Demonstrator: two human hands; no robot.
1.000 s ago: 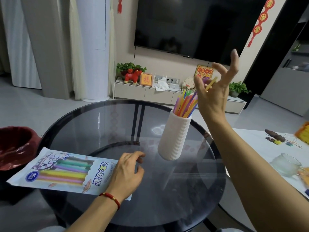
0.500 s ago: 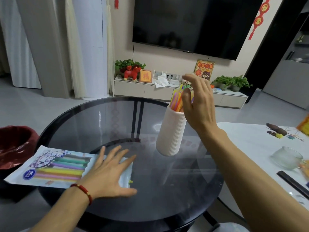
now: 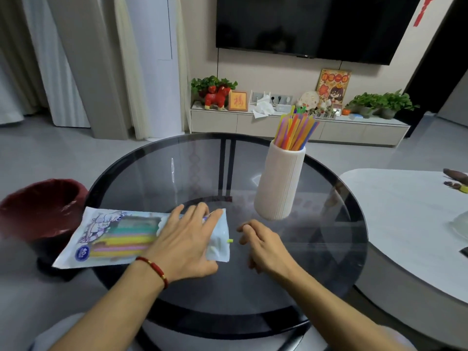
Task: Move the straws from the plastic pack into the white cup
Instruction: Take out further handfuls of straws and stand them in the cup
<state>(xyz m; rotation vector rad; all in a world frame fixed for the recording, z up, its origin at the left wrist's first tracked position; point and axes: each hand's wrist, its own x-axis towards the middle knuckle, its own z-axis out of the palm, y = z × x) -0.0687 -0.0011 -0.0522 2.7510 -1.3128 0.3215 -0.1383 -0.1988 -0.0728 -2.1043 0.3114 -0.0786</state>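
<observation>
The plastic pack (image 3: 111,236) lies flat on the round glass table (image 3: 329,249), at its left edge, with coloured straws showing through it. A yellow-green straw tip (image 3: 230,241) pokes out of its open right end. My left hand (image 3: 184,241) presses flat on the pack's right half with fingers straight. My right hand (image 3: 263,247) hovers just right of that tip, fingers loosely curled and holding nothing. The ribbed white cup (image 3: 279,183) stands upright further back and right, with several coloured straws (image 3: 296,130) in it.
A dark red bin (image 3: 38,209) sits on the floor beside the table's left edge, partly under the pack. A white table (image 3: 405,211) with small items stands to the right. A TV cabinet is at the far wall.
My right hand has left the cup and come down to the table beside the pack's open end. My left hand has gone from curled beside the pack to flat on it.
</observation>
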